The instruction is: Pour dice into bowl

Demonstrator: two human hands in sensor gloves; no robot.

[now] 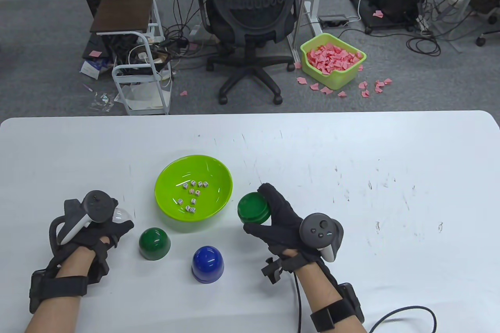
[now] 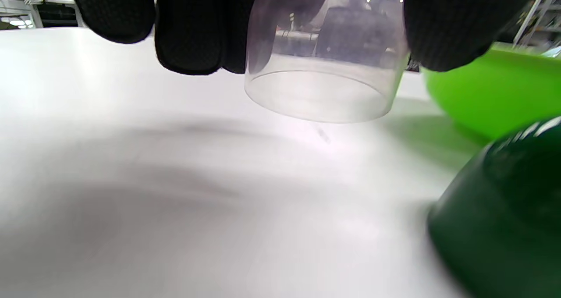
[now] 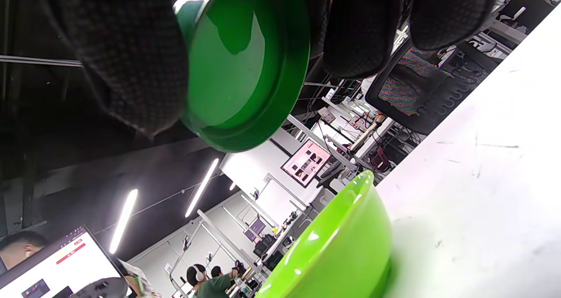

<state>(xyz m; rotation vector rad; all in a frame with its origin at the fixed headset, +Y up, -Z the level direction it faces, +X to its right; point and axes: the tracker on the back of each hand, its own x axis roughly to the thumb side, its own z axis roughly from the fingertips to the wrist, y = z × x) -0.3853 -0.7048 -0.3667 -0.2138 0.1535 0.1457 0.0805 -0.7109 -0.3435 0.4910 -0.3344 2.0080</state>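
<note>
A lime green bowl (image 1: 218, 180) sits left of the table's middle with several white dice (image 1: 192, 191) in it. My right hand (image 1: 279, 218) grips a dark green round base (image 1: 254, 208) just right of the bowl, held off the table and tilted; the right wrist view shows its empty underside (image 3: 236, 74) between my fingers (image 3: 127, 57), above the bowl's rim (image 3: 346, 228). My left hand (image 1: 111, 223) holds a clear dome cup (image 1: 122, 214) at the left. In the left wrist view the clear cup (image 2: 324, 70) hangs empty, mouth down, a little above the table.
A dark green dome cup (image 1: 154, 243) and a blue dome cup (image 1: 207, 264) stand mouth down in front of the bowl. The green cup (image 2: 504, 219) lies close to the right of my left hand. An office chair (image 1: 250, 9) stands beyond the table's far edge.
</note>
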